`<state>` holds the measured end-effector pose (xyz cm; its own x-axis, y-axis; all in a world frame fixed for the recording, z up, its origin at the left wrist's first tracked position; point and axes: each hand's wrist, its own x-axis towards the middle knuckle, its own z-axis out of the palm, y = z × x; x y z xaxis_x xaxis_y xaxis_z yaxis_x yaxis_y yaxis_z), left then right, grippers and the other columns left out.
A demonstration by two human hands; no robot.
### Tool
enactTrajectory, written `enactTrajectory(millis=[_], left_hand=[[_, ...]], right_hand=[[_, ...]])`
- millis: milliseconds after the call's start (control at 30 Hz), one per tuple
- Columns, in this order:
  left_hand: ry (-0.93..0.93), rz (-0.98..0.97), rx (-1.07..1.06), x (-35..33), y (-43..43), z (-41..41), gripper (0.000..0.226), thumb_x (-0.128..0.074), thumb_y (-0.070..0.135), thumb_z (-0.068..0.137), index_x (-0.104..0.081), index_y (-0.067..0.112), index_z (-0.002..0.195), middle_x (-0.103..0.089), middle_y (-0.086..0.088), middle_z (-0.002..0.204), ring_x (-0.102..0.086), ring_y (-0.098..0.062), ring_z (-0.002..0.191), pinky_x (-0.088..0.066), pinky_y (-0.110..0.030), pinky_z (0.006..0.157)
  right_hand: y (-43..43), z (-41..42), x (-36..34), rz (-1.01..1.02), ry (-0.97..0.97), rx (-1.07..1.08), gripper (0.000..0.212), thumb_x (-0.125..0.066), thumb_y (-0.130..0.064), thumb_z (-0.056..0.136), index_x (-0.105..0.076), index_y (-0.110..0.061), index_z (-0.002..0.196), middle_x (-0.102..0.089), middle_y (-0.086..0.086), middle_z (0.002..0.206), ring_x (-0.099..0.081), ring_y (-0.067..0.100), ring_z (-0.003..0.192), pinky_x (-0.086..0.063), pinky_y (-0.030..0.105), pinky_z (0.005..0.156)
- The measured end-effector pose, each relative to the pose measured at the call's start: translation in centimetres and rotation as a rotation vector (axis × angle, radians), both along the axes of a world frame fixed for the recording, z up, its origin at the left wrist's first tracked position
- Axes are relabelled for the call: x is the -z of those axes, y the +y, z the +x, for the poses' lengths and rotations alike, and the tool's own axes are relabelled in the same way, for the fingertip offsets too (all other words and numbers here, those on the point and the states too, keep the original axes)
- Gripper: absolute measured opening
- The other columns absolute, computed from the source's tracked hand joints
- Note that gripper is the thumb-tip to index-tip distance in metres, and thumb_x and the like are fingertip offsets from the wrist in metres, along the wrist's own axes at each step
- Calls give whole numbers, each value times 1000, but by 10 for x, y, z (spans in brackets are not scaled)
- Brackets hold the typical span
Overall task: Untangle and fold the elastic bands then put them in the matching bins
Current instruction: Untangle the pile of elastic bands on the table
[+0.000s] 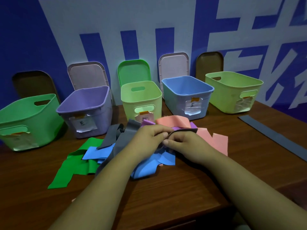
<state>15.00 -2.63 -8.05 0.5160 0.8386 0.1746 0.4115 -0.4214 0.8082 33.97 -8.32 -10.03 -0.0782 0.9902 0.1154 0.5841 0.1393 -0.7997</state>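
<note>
Grey band [131, 128] lies atop tangled pile [149, 166], mid-table before bins [141, 100]. Left hand [147, 138] and right hand [186, 143] meet at its right end, fingers curled, pinching edge. Long axis runs leftward from grip; left hand nearer free length.

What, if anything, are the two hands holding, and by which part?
The left hand and the right hand both pinch the dark grey band along its edge, fingertips close together, above the tangled pile.
</note>
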Motion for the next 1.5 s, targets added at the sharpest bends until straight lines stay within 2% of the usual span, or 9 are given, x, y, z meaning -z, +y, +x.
enactTrajectory(millis=[100,233,367,567,733,900,1100,1300,1500], left_hand=[[-13,-18,15,-3,-4,-2,31,-59,16,108,-77,31,128,-77,11,117,-71,0,105,-55,-12,84],[26,17,42,-2,-1,-8,34,-62,21,107,-72,34,136,-75,16,126,-67,0,118,-55,-33,108],[31,-52,111,-5,-1,-14,40,-67,21,104,-68,36,141,-72,18,134,-63,0,129,-50,-39,115],[59,-18,17,-8,-4,-13,43,-71,10,100,-71,30,139,-73,21,127,-65,7,120,-52,-31,112],[237,420,-242,-13,-12,-5,20,-66,20,99,-81,28,109,-76,6,102,-66,-10,91,-58,-35,85],[-26,652,-418,-41,-17,-3,10,-49,13,106,-60,14,107,-57,1,105,-51,-11,89,-46,-25,76],[-423,612,-525,-75,-18,-19,8,-44,16,109,-51,20,106,-58,-1,94,-61,-13,84,-56,-44,74],[51,1007,-339,-85,-36,-32,11,-64,28,98,-65,23,108,-50,4,114,-54,-13,89,-58,-38,64],[509,462,56,-87,-49,-36,51,-42,82,85,-69,47,109,-69,25,106,-64,1,95,-57,-40,85]], right_hand=[[-2,1,0,-19,39,-18,25,-66,-42,104,-80,-27,90,-79,-11,92,-71,4,86,-54,26,83],[-6,4,-4,-26,138,-14,19,-67,-34,105,-81,-28,93,-82,-10,94,-71,-2,83,-47,9,72],[-5,3,-3,-15,146,-9,19,-69,-36,104,-81,-28,91,-81,-9,94,-68,-1,78,-48,17,73],[-9,1,-7,-20,118,36,19,-70,-30,102,-80,-24,87,-80,-6,89,-68,-1,76,-49,15,71],[-9,0,-4,22,51,145,18,-71,-28,97,-76,-22,81,-76,-5,82,-71,9,80,-60,36,77],[-10,3,-4,17,221,366,16,-62,-23,94,-69,-13,84,-72,5,74,-72,21,71,-57,36,61],[-7,9,-10,26,379,598,21,-49,-25,100,-61,-11,92,-66,15,65,-61,24,52,-49,38,54],[-7,12,-19,-64,690,633,18,-35,-18,111,-52,-16,107,-75,23,83,-78,32,63,-62,37,55],[-5,19,-13,-12,635,641,18,-48,-23,92,-61,-12,95,-68,26,95,-64,32,76,-58,51,67]])
